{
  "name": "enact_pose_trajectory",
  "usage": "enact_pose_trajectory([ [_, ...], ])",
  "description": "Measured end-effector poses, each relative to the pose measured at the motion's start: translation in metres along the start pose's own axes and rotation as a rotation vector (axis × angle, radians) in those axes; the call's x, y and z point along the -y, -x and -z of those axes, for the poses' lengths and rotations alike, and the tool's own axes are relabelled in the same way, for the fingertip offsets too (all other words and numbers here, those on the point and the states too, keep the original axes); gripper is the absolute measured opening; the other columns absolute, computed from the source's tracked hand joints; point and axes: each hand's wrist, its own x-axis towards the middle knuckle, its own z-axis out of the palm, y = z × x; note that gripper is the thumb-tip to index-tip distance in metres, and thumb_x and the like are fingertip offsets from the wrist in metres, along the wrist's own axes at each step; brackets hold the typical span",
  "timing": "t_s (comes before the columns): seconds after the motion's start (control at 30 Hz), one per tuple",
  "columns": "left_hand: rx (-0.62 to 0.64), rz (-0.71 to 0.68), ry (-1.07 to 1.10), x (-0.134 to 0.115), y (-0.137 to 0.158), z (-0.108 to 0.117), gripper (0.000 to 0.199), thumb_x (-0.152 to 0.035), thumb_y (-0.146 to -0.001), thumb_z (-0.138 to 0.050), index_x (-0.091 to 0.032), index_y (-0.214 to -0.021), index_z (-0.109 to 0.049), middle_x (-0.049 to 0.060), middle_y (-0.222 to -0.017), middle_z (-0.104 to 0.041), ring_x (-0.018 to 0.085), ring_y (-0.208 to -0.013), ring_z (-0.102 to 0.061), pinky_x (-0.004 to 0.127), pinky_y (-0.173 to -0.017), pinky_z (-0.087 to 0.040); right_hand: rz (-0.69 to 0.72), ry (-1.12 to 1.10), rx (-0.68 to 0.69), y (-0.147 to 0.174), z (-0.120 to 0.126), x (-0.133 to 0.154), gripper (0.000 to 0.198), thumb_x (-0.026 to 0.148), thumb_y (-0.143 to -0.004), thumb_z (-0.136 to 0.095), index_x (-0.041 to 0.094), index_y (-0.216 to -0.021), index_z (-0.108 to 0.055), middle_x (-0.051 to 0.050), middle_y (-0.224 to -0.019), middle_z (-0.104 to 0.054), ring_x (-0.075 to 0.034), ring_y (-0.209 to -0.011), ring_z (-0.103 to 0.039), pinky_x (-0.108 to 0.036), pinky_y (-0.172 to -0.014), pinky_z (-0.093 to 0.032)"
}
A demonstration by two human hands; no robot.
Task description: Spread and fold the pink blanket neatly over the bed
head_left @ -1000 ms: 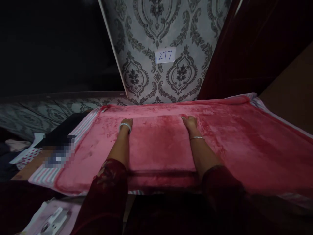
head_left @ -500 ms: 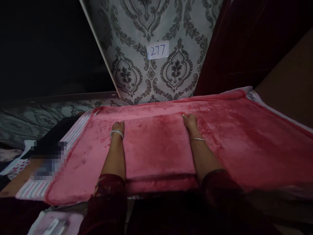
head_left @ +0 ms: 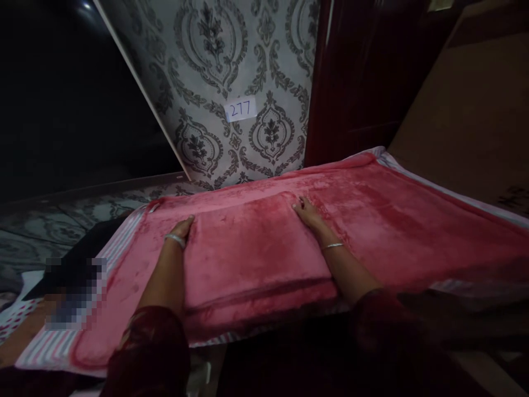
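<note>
A folded pink plush cloth (head_left: pixel 252 248) lies on a pink plush blanket (head_left: pixel 363 231) with a striped border. My left hand (head_left: pixel 181 229), wearing a bangle, rests against the folded cloth's left edge near its far corner, fingers stretched out. At the far right corner is my right hand (head_left: pixel 308 214), its fingers apart and its thumb near the edge. Neither hand is wrapped round the cloth. The folded cloth's near edge shows a thick, layered fold.
Patterned wallpaper with a paper label (head_left: pixel 241 108) reading 277 rises behind. A large dark panel (head_left: pixel 66 99) stands at left, a dark red glossy panel (head_left: pixel 351 82) at right. A dotted cloth (head_left: pixel 16 320) lies at the lower left, by a blurred patch.
My right hand has loosened from the folded cloth's corner and its fingers have spread. My left hand has flattened along the left edge. The view has shifted, moving everything leftward.
</note>
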Motion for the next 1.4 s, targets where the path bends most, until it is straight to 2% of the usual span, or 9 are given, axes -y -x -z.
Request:
enact_pose_trajectory([
  [0.1,0.225,0.064,0.353,0.019,0.024,0.015,0.036,-0.047,-0.082,-0.07,-0.015,-0.099,-0.076,0.013,-0.095,-0.08,0.028,-0.094,-0.075,0.042,-0.092,-0.06,0.11,-0.137,0.072,0.031,0.019,-0.025,0.063,0.026,-0.083,-0.063,0.015,-0.145,-0.058,-0.014,-0.142,-0.063,-0.026,-0.128,-0.061,-0.044,-0.113,-0.045],
  [0.2,0.171,0.056,0.596,0.052,0.065,0.024,0.042,-0.041,-0.071,-0.082,-0.019,-0.105,-0.075,0.011,-0.111,-0.078,0.025,-0.108,-0.072,0.037,-0.101,-0.056,0.204,-0.183,0.152,0.067,0.041,-0.051,0.049,0.033,-0.081,-0.065,0.02,-0.129,-0.07,-0.01,-0.134,-0.069,-0.028,-0.125,-0.063,-0.049,-0.115,-0.043],
  [0.37,0.01,0.031,0.469,0.096,0.141,0.036,0.042,-0.057,-0.066,-0.083,-0.024,-0.092,-0.077,0.008,-0.103,-0.079,0.03,-0.107,-0.07,0.042,-0.096,-0.059,0.253,-0.082,0.121,0.12,0.071,-0.073,0.039,0.044,-0.084,-0.061,0.023,-0.114,-0.076,-0.008,-0.122,-0.074,-0.029,-0.114,-0.068,-0.048,-0.108,-0.049],
  [0.57,-0.043,0.044,0.402,0.098,0.182,0.044,0.054,-0.07,-0.065,-0.076,-0.023,-0.091,-0.074,0.005,-0.087,-0.076,0.025,-0.088,-0.069,0.032,-0.072,-0.06,0.176,0.013,0.016,0.158,0.082,-0.078,0.047,0.059,-0.084,-0.056,0.024,-0.107,-0.076,-0.01,-0.108,-0.077,-0.032,-0.101,-0.071,-0.048,-0.093,-0.056],
  [0.7,0.036,0.113,0.484,0.087,0.192,0.045,0.062,-0.062,-0.061,-0.082,-0.023,-0.108,-0.07,0.0,-0.078,-0.07,0.016,-0.064,-0.063,0.025,-0.054,-0.054,0.092,-0.059,0.051,0.168,0.083,-0.079,0.057,0.066,-0.078,-0.063,0.023,-0.115,-0.073,-0.008,-0.09,-0.076,-0.03,-0.083,-0.071,-0.044,-0.076,-0.059],
  [0.83,0.069,0.147,0.583,0.08,0.192,0.049,0.068,-0.055,-0.049,-0.089,-0.022,-0.105,-0.069,-0.004,-0.07,-0.06,0.014,-0.061,-0.059,0.023,-0.049,-0.053,-0.03,-0.285,0.099,0.172,0.083,-0.072,0.058,0.067,-0.072,-0.073,0.025,-0.113,-0.071,-0.001,-0.068,-0.066,-0.021,-0.053,-0.06,-0.033,-0.049,-0.052],
  [1.03,0.096,0.182,0.804,0.08,0.187,0.057,0.059,-0.039,-0.048,-0.091,-0.025,-0.101,-0.071,-0.007,-0.072,-0.057,0.009,-0.054,-0.052,0.026,-0.051,-0.057,-0.063,-0.571,0.048,0.173,0.078,-0.061,0.045,0.057,-0.074,-0.079,0.031,-0.109,-0.068,-0.003,-0.093,-0.074,-0.024,-0.081,-0.071,-0.037,-0.069,-0.063],
  [1.23,0.185,0.335,0.91,0.094,0.176,0.059,0.035,-0.03,-0.057,-0.085,-0.024,-0.089,-0.075,0.003,-0.099,-0.076,0.027,-0.096,-0.072,0.037,-0.065,-0.066,-0.165,-0.676,0.357,0.167,0.087,-0.057,0.043,0.061,-0.084,-0.068,0.032,-0.116,-0.069,-0.006,-0.117,-0.075,-0.03,-0.109,-0.071,-0.043,-0.081,-0.065],
  [1.4,0.148,0.326,0.949,0.093,0.14,0.052,0.019,-0.021,-0.069,-0.076,-0.022,-0.088,-0.078,0.008,-0.102,-0.08,0.026,-0.109,-0.073,0.027,-0.078,-0.065,-0.164,-0.683,0.383,0.139,0.091,-0.05,0.046,0.053,-0.08,-0.073,0.036,-0.123,-0.069,-0.004,-0.127,-0.073,-0.029,-0.116,-0.07,-0.043,-0.093,-0.062],
])
